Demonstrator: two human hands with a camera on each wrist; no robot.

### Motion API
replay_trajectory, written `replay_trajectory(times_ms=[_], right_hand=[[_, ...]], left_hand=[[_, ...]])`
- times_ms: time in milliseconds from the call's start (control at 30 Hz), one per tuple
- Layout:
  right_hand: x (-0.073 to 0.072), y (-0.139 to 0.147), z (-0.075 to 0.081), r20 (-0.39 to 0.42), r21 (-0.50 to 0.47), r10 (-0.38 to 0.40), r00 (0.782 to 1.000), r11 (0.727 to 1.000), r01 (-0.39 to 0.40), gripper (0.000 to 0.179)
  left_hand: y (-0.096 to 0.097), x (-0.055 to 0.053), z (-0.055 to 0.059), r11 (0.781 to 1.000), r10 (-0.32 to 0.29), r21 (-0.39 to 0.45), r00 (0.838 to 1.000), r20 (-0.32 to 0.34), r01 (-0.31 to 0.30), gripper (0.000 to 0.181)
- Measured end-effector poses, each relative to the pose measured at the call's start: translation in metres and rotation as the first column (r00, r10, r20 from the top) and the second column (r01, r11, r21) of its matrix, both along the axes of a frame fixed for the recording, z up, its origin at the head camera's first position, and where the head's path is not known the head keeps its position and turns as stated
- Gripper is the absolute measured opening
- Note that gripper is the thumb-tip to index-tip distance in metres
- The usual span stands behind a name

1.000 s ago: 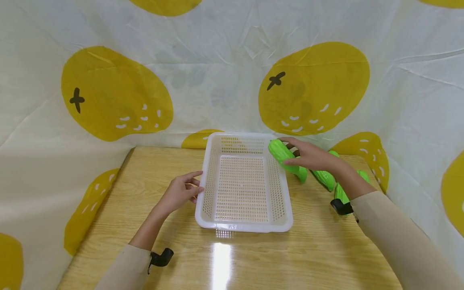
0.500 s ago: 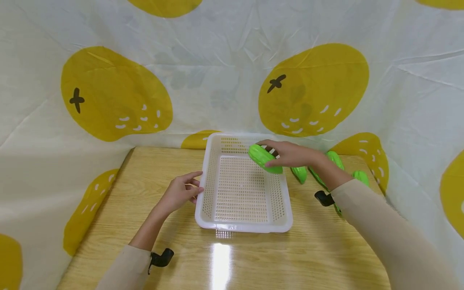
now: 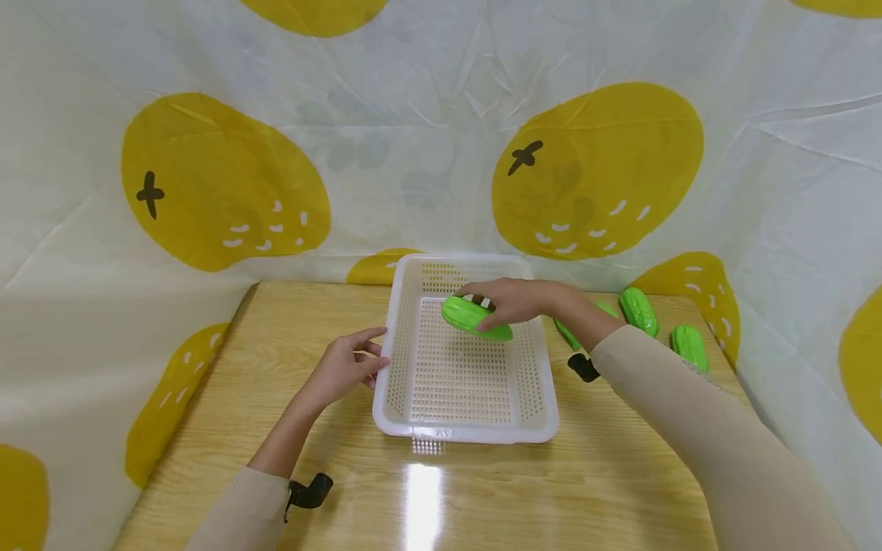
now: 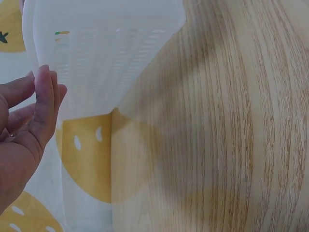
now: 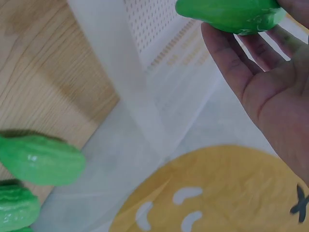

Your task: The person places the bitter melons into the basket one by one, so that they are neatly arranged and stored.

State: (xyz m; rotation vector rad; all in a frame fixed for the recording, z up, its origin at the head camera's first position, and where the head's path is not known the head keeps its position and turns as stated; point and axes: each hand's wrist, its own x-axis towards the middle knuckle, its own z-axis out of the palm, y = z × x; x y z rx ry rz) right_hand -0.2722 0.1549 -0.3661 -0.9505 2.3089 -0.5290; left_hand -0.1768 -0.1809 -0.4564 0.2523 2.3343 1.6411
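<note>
A white perforated plastic basket (image 3: 465,435) stands upright on the wooden table. My right hand (image 3: 515,297) grips a bright green, ridged toy bitter melon (image 3: 462,313) over the inside of the basket, fingers on its far side and thumb on its near side. The right wrist view shows the same bitter melon (image 5: 231,12) at the fingertips. At the basket's left rim, my left hand (image 3: 342,368) rests relaxed fingertips on the outer edge. From the left wrist, those fingers (image 4: 44,94) appear against the rim (image 4: 30,36), not curled round it.
Several more green bitter melons lie right of the basket, including one at the back (image 3: 638,311) and one farther right (image 3: 690,348); my right forearm partly covers others. A white cloth (image 3: 420,168) with yellow fruit prints hangs behind and beside the table (image 3: 310,306).
My right hand has carried the bitter melon leftward, from above the basket's right rim to over its middle. The left hand has stayed at the left rim.
</note>
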Motion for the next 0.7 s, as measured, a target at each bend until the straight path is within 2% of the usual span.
replay_trajectory(times_ms=[300, 533, 700], right_hand=[[0.003, -0.029, -0.01, 0.06, 0.097, 0.069, 0.996, 0.993, -0.075, 0.071], [0.006, -0.045, -0.021, 0.128, 0.156, 0.072, 0.989, 0.983, -0.092, 0.067], [0.009, -0.056, -0.026, 0.142, 0.187, 0.103, 0.985, 0.974, -0.128, 0.062]], left_hand=[[-0.001, 0.0, 0.002, 1.0, -0.003, -0.008, 1.0, -0.022, 0.003, 0.06], [-0.002, -0.001, 0.001, 1.0, -0.002, -0.01, 1.0, -0.025, 0.001, 0.06], [-0.001, -0.001, 0.001, 1.0, 0.001, -0.007, 1.0, -0.025, -0.001, 0.06]])
